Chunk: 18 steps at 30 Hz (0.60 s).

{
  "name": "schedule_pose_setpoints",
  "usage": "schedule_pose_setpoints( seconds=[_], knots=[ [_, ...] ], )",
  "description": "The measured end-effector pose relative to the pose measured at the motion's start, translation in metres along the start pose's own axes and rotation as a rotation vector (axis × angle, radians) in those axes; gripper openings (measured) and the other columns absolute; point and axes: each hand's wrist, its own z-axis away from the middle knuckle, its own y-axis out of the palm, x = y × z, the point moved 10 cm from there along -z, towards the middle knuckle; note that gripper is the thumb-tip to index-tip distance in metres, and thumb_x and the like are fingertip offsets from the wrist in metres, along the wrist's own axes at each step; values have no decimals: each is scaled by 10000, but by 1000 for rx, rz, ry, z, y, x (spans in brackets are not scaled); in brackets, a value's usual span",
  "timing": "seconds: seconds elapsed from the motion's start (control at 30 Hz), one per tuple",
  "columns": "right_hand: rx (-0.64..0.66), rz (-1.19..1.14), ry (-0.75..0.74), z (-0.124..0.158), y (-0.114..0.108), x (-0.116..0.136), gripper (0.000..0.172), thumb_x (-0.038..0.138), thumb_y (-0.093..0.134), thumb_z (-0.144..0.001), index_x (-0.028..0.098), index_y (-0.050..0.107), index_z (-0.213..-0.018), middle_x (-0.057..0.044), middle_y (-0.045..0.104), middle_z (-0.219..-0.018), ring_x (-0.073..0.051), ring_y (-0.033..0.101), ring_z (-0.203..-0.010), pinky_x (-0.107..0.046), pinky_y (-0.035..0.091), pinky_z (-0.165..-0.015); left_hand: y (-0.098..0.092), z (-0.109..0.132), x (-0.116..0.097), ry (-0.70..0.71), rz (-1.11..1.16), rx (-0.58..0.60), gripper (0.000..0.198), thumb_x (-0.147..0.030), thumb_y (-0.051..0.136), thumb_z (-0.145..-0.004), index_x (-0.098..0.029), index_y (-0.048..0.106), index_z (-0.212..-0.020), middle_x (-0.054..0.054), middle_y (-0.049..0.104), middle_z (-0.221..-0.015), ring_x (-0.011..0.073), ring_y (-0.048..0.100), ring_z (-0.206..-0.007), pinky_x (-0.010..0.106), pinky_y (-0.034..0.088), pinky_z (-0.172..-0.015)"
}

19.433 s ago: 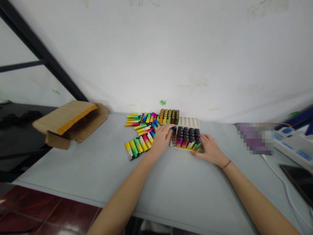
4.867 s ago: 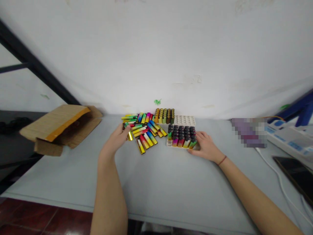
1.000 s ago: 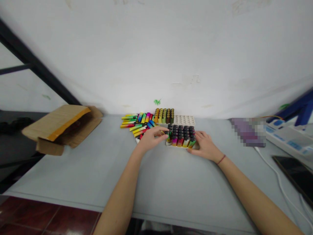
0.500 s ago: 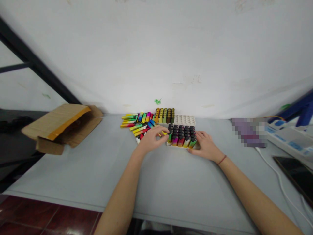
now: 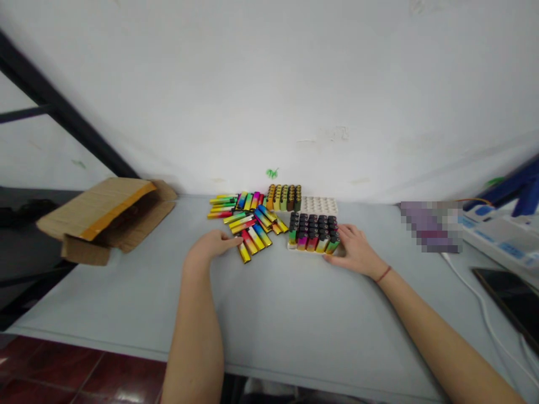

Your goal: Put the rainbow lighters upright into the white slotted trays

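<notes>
My left hand (image 5: 213, 245) is at the near left edge of a pile of loose lighters (image 5: 256, 239). Its fingertips close on the top end of a yellow lighter (image 5: 245, 253) lying on the table. A white tray (image 5: 292, 246) of upright lighters (image 5: 314, 230) with black tops stands right of the pile. My right hand (image 5: 353, 249) grips this tray's right side, thumb at the near corner and fingers along the side. Behind it are a second group of upright lighters (image 5: 284, 197) with golden-brown tops and a white holder with vacant slots (image 5: 319, 205).
An opened cardboard box (image 5: 105, 216) lies at the left. At the right are a blurred purple item (image 5: 429, 227), a white power strip (image 5: 501, 241), a dark phone (image 5: 509, 297) and a white cable (image 5: 475, 297). A wall (image 5: 269, 101) borders the table's back.
My left hand has moved left and towards me, from the tray's left side to the loose lighters, uncovering several of them. My right hand has stayed at the tray.
</notes>
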Motion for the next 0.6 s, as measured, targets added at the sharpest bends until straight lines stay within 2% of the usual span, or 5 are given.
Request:
schedule_pose_setpoints(
  seconds=[0.1, 0.17, 0.3, 0.5, 0.6],
  knots=[
    [7, 2, 7, 0, 0, 0, 678, 557, 636, -787, 153, 534, -1322, -183, 596, -1322, -374, 503, -1158, -514, 434, -924, 6, 4, 4, -76, -150, 74, 381, -499, 780, -569, -208, 563, -452, -32, 426, -382, 153, 449, -471, 256, 248, -476],
    [8, 5, 6, 0, 0, 1, 681, 555, 635, -788, 148, 530, -1324, -187, 591, -1332, -375, 502, -1159, -516, 437, -919, 9, 7, -3, -63, -201, 100, 289, -456, 725, -614, -205, 615, -522, -15, 524, -447, 169, 509, -512, 255, 298, -489],
    [7, 10, 2, 0, -1, 2, 673, 548, 637, -786, 150, 531, -1317, -186, 592, -1331, -376, 501, -1159, -520, 433, -923, 8, 10, -15, -12, -239, 55, 199, -386, 705, -593, -212, 651, -672, 16, 679, -656, 206, 616, -645, 261, 386, -551],
    [7, 16, 4, 0, -1, 1, 677, 553, 640, -785, 147, 535, -1316, -188, 600, -1311, -371, 505, -1151, -509, 432, -925, 11, 8, -15, 14, -211, 79, 185, -365, 716, -593, -204, 627, -612, 20, 652, -629, 203, 603, -641, 269, 407, -561],
    [5, 10, 5, 0, 0, 0, 683, 550, 644, -783, 146, 535, -1322, -187, 600, -1314, -370, 503, -1157, -504, 432, -928, 8, 11, -12, -19, -27, 96, 198, -382, 675, -649, -194, 620, -618, 7, 591, -572, 184, 568, -588, 265, 427, -528]
  ],
)
